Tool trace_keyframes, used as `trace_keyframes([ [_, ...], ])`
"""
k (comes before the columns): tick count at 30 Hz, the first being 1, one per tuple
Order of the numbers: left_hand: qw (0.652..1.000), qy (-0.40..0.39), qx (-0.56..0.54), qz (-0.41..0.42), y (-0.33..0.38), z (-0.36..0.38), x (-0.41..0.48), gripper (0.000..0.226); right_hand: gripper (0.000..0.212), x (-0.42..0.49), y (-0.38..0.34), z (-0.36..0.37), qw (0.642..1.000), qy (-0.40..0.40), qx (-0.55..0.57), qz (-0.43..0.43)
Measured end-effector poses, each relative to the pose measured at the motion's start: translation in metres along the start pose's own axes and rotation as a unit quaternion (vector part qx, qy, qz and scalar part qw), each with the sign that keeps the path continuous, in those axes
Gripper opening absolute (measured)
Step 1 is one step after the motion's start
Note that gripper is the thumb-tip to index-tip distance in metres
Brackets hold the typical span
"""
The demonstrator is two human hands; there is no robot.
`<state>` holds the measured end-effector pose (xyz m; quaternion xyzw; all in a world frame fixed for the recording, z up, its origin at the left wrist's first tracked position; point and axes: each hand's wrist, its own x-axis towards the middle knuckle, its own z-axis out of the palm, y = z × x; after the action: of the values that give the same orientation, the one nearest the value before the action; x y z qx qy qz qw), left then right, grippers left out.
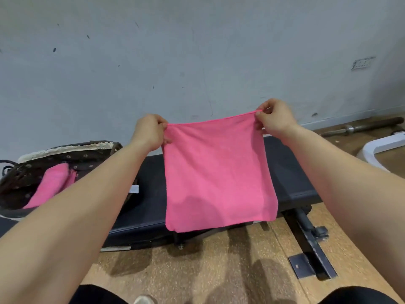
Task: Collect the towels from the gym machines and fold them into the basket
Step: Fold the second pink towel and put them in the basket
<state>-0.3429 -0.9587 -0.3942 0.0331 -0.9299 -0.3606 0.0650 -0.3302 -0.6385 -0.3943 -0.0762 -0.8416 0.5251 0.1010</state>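
A pink towel (219, 172) hangs flat in the air in front of me, above a black padded gym bench (289, 172). My left hand (149, 131) pinches its top left corner and my right hand (275, 119) pinches its top right corner. At the left end of the bench stands a dark fabric-lined basket (65, 154) with a lace rim. A folded pink towel (51, 184) lies inside it.
A grey wall rises right behind the bench. The bench's metal foot (311, 249) reaches out over the cork-coloured floor at the right. A steel barbell (361, 128) lies along the wall at far right, beside a white machine base (381, 148). My knees show at the bottom edge.
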Motion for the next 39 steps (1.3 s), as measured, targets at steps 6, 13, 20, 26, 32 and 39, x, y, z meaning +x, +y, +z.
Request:
trace_keyframes([
  [6, 0.999, 0.037, 0.028, 0.017, -0.006, 0.013, 0.029, 0.022, 0.020, 0.032, 0.011, 0.010, 0.999, -0.013, 0.048, 0.017],
  [13, 0.992, -0.005, 0.120, 0.038, -0.030, 0.026, 0.009, 0.022, 0.022, 0.000, 0.047, 0.015, 0.998, -0.049, 0.036, 0.024],
  [20, 0.974, -0.057, 0.208, 0.075, -0.071, 0.039, -0.047, 0.016, 0.010, -0.074, 0.089, 0.014, 0.993, -0.077, -0.073, -0.054],
  [26, 0.946, -0.085, 0.291, 0.114, -0.078, 0.039, -0.076, 0.014, 0.012, -0.105, 0.104, 0.017, 0.976, -0.094, -0.154, -0.126],
  [32, 0.912, -0.113, 0.356, 0.171, -0.080, 0.034, -0.088, 0.013, 0.012, -0.112, 0.108, 0.014, 0.956, -0.098, -0.221, -0.164],
  [39, 0.869, -0.125, 0.436, 0.198, -0.083, 0.039, -0.094, 0.017, 0.013, -0.118, 0.111, 0.012, 0.919, -0.129, -0.325, -0.180],
])
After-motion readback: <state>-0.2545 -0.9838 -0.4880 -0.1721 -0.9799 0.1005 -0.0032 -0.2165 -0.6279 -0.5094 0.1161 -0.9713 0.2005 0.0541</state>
